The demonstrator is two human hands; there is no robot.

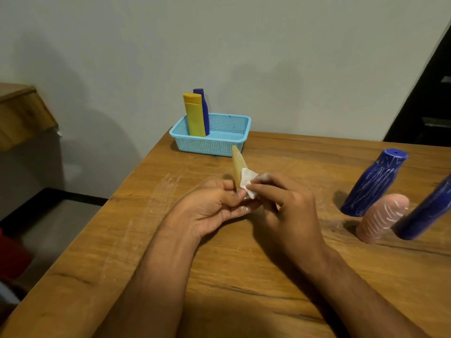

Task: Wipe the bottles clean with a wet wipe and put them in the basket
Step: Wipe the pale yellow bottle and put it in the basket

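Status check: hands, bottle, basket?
Left hand holds tan bottle; right hand pinches wet wipe on it. Basket holds two. Nothing blocking.

Plain grey wall (268, 45); wooden table (219, 289); dark doorway (429, 106) at right

Head cam, fwd-down, close over table (268, 276).

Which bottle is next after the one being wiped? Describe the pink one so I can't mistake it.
On the right side of the wooden table, three bottles stand in a cluster. The pink bottle is the middle, nearest one, between two blue bottles. It alone is pale pink with white scribbles.
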